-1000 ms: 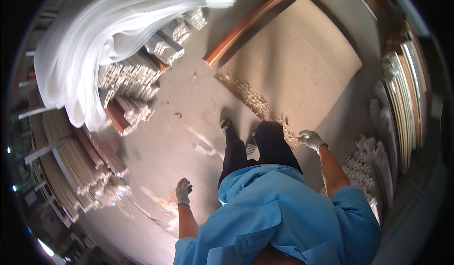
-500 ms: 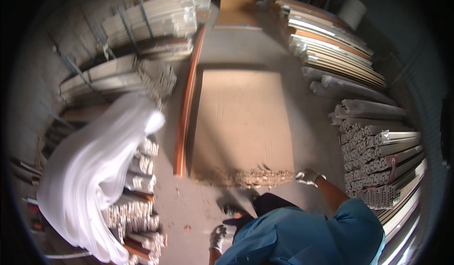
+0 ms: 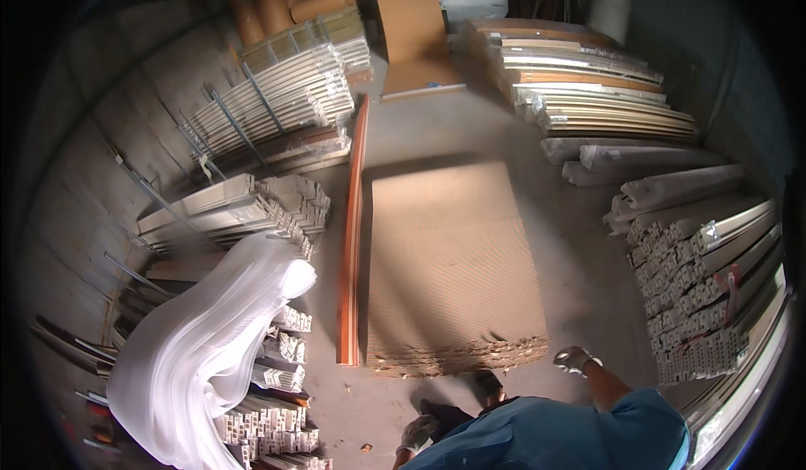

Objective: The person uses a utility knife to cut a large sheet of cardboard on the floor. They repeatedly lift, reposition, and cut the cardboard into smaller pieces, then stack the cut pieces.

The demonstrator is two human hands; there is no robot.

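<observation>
A tall stack of brown corrugated cardboard sheets (image 3: 453,260) lies on the floor in front of me, its ragged near edge facing my feet. My right hand (image 3: 578,359), in a pale work glove, hovers just off the stack's near right corner. Its fingers are loosely bent and apart, with nothing visible in them. My left hand (image 3: 417,433), also gloved, hangs low beside my left leg, near my dark shoe. Its fingers look loose and no object shows in it, though it is slightly blurred.
Long orange-brown strips (image 3: 350,243) lie along the stack's left side. A white foam roll (image 3: 193,352) rests over bundled profiles at the left. Racked pale profiles (image 3: 277,92) stand farther back. Bundled profiles (image 3: 688,294) line the right. A brown sheet (image 3: 411,33) leans at the back.
The view has tilted up, so the scene sits lower and farther right. My right hand has drawn slightly back from the stack's corner; my left hand has come closer to my leg.
</observation>
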